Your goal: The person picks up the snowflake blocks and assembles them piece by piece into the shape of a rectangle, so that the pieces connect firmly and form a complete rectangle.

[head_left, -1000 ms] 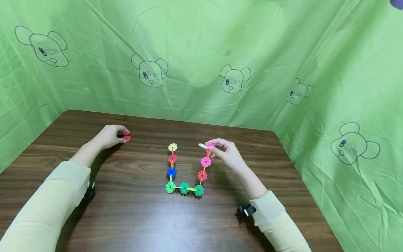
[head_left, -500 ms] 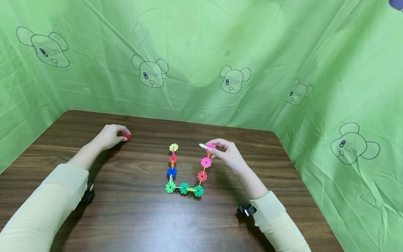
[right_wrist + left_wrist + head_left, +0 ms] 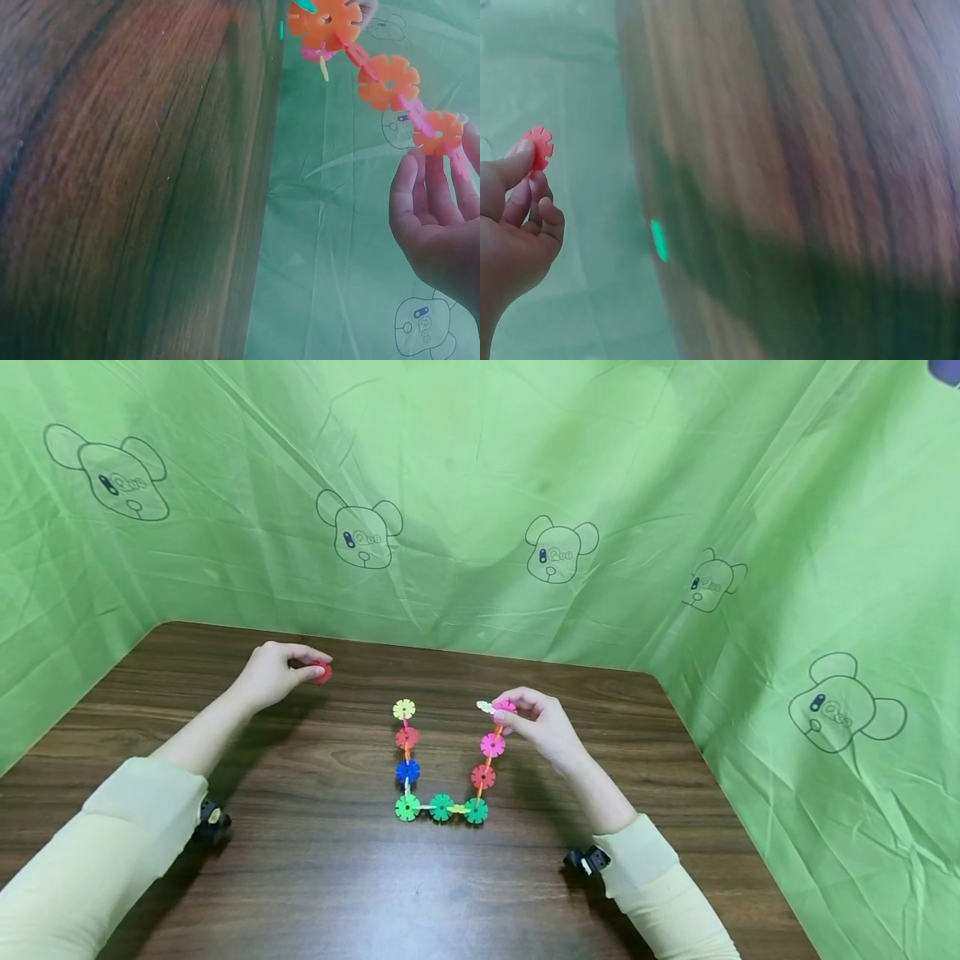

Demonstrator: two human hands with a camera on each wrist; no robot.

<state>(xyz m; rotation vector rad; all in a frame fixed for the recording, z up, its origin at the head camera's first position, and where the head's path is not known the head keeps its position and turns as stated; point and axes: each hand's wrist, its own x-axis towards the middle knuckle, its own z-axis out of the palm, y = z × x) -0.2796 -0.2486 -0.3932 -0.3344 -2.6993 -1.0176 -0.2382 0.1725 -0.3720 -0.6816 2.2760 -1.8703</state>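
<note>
My left hand (image 3: 273, 675) pinches a red notched interlocking disc (image 3: 323, 672) between thumb and fingers, above the far left of the table. The left wrist view shows that red disc (image 3: 544, 148) clear of the tabletop. With my right hand (image 3: 543, 725) I pinch a pink disc (image 3: 505, 707) at the upper right end of a U-shaped chain of interlocking discs; a white disc (image 3: 485, 707) juts out left of it. Green discs (image 3: 441, 807) form the chain's base. A yellow disc (image 3: 404, 709) tops its left arm, above a red and a blue disc.
A green piece (image 3: 659, 240) lies near the table edge in the left wrist view. The brown wooden table (image 3: 420, 893) is backed by a green curtain (image 3: 465, 460) with printed bear heads. Dark wrist cameras (image 3: 588, 860) hang beneath both sleeves.
My left hand has lifted and moved slightly right with the red disc. My right hand stays at the chain's upper right end. The chain's left arm has shifted a little left.
</note>
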